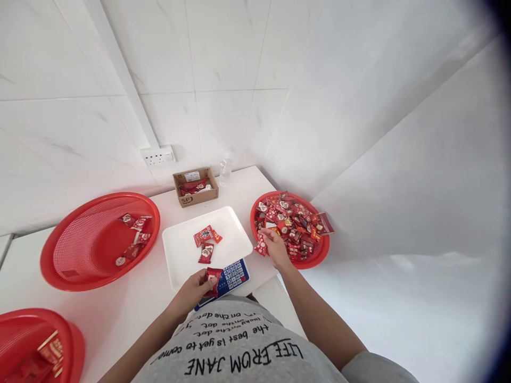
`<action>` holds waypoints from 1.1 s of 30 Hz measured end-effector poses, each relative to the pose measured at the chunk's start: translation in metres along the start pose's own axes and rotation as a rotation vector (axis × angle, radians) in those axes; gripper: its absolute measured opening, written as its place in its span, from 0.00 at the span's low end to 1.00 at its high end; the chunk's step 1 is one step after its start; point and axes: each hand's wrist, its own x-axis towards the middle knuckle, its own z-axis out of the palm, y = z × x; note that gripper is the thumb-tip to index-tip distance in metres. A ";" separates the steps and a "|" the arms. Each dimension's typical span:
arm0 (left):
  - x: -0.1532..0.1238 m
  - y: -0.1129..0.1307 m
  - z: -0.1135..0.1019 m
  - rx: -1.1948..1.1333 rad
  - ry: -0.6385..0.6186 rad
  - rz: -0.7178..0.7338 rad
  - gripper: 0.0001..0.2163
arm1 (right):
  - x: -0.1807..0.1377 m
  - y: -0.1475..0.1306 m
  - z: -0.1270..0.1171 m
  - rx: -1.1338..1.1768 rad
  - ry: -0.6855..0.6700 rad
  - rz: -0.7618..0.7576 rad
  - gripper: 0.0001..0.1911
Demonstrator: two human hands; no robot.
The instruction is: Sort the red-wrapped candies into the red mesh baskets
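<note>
In my left hand (196, 290) is a red snack packet (214, 281), held over the near edge of a white tray (179, 250). My right hand (274, 247) pinches a red packet with white dots (261, 245) at the left rim of a red basket (290, 264) heaped with small red packets (293, 218). The tray rests on a scale with a blue keypad (235, 275). Lying in the tray are a flat red packet with black characters (203, 235), a dark red packet (206, 253) and a small orange-red packet (217, 236).
A large red basket (51, 271) at the left holds several packets (138, 236). Another red basket (77, 340) is cut off at the lower left. Behind the tray stand a cardboard box (199, 198) with red packets inside and a clear bottle (225, 171), near the wall.
</note>
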 end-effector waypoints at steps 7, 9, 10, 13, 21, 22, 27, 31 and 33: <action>-0.012 -0.008 -0.010 -0.021 0.011 0.032 0.18 | -0.014 -0.003 0.078 0.072 -0.169 0.091 0.13; -0.014 -0.009 -0.013 -0.022 0.031 0.035 0.18 | -0.020 -0.005 0.091 0.109 -0.216 0.122 0.11; -0.015 -0.010 -0.014 -0.026 0.042 0.038 0.18 | -0.023 -0.006 0.095 0.129 -0.235 0.148 0.11; -0.017 -0.012 -0.017 -0.051 0.065 0.031 0.17 | -0.030 -0.007 0.100 0.142 -0.276 0.238 0.10; -0.016 -0.014 -0.024 -0.040 0.119 -0.003 0.14 | -0.031 -0.013 0.107 -0.850 -0.455 -0.241 0.20; -0.016 -0.014 -0.024 -0.037 0.120 -0.002 0.14 | -0.030 -0.016 0.110 -0.950 -0.452 -0.295 0.22; -0.021 -0.008 -0.023 -0.027 0.118 -0.001 0.14 | -0.020 -0.025 0.131 -1.136 -0.505 -0.373 0.24; -0.025 -0.006 -0.024 -0.019 0.130 -0.007 0.14 | -0.013 -0.024 0.139 -1.139 -0.635 -0.383 0.24; -0.027 -0.006 -0.026 -0.017 0.135 -0.012 0.14 | -0.012 -0.021 0.138 -1.124 -0.665 -0.405 0.26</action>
